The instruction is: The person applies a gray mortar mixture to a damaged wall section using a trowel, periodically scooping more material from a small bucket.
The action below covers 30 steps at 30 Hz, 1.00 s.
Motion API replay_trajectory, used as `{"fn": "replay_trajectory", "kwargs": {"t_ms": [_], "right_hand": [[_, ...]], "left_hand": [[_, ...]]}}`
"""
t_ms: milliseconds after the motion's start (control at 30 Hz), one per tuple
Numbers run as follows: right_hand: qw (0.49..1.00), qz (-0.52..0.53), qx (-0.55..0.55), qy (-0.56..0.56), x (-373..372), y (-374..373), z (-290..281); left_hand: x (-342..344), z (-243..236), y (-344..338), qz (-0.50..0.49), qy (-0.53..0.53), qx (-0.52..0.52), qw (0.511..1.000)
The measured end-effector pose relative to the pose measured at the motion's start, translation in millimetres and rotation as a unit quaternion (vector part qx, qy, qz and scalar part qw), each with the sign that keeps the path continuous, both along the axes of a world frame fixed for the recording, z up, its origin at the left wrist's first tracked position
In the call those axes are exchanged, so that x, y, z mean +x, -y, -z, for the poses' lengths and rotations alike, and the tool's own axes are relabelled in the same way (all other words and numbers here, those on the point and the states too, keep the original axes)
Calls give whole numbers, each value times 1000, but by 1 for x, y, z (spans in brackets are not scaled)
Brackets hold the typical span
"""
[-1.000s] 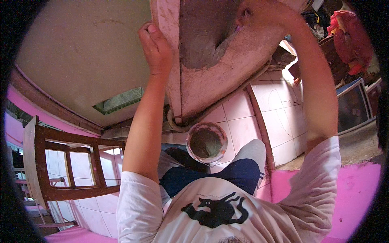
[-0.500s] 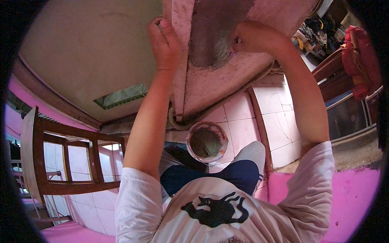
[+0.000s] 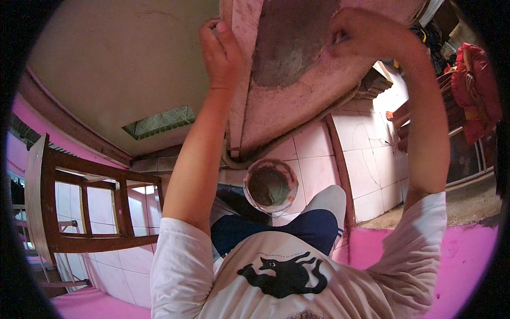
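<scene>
My left hand (image 3: 219, 56) is closed round the edge of a long, pink-smeared board (image 3: 240, 90) that stands along the wall's corner. To its right, a dark grey patch of wet-looking mortar (image 3: 287, 48) covers part of the rough pink wall (image 3: 289, 109). My right hand (image 3: 353, 34) is curled in a fist at the right edge of that patch, close to the wall. What sits in its fingers is mostly hidden; only a small dark bit shows. Below the wall, a bucket (image 3: 293, 183) with greyish mix inside stands on the floor between my legs.
At left lies a brown wooden chair-like frame (image 3: 125, 212). A small patterned vent opening (image 3: 162, 123) sits low in the greenish-grey wall (image 3: 127, 64). Right of the wall are a red cloth bundle (image 3: 470, 95) and glass-fronted furniture (image 3: 465, 157). White tiles (image 3: 364, 175) cover the floor.
My right hand has swept right and upward across the wall, away from the middle of the grey patch. My left hand stays on the board, shifted only slightly.
</scene>
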State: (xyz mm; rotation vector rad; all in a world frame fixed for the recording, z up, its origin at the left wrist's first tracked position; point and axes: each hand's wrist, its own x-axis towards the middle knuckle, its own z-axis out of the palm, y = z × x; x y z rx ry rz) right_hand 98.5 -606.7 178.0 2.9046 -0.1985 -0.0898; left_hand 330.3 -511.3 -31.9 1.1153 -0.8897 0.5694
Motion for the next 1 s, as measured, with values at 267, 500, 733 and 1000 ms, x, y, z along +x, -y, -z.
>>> {"fn": "replay_trajectory", "kwargs": {"t_ms": [267,500,733,1000], "right_hand": [[997,65,9,33,23,-1,38],[994,100,30,19,4,-24,-59],[998,-50,15,40,14,-27,18],[998,42,12,42,34,-42,36]], "left_hand": [[-6,-1,7,22,-34,10,999],[-8,-3,-3,12,-28,4,1000],[2,1,6,23,-7,-15,1000],[-7,-5,4,2,1,-12,1000]]}}
